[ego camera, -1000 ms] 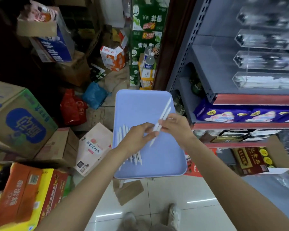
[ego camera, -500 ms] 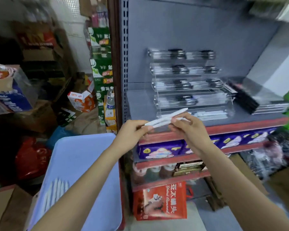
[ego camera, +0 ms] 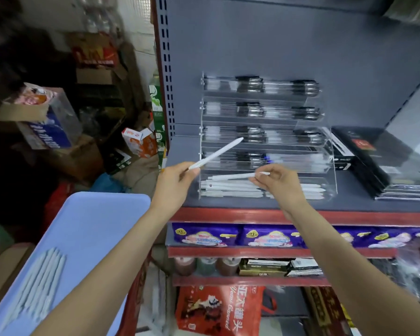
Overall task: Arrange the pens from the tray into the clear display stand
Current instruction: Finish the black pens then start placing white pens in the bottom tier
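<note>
The left hand (ego camera: 174, 183) pinches one white pen (ego camera: 216, 153) by its lower end between thumb and fingers, so that the pen slants up and to the right in front of the clear display stand (ego camera: 330, 166). The right hand (ego camera: 278, 181) pinches a second white pen (ego camera: 233, 176) near its right end and holds it almost level, just above the row of white pens (ego camera: 228, 189) lying in the stand's lowest tier. The stand sits on a grey shelf (ego camera: 228, 202) with a red front edge; its upper tiers hold dark-capped pens (ego camera: 250, 84). More white pens (ego camera: 38, 284) lie side by side on the light blue tray (ego camera: 87, 226) at lower left, well apart from the stand. A stack of black notebooks (ego camera: 386, 166) lies just right of the stand, and purple packets (ego camera: 204, 236) fill the shelf below.
</note>
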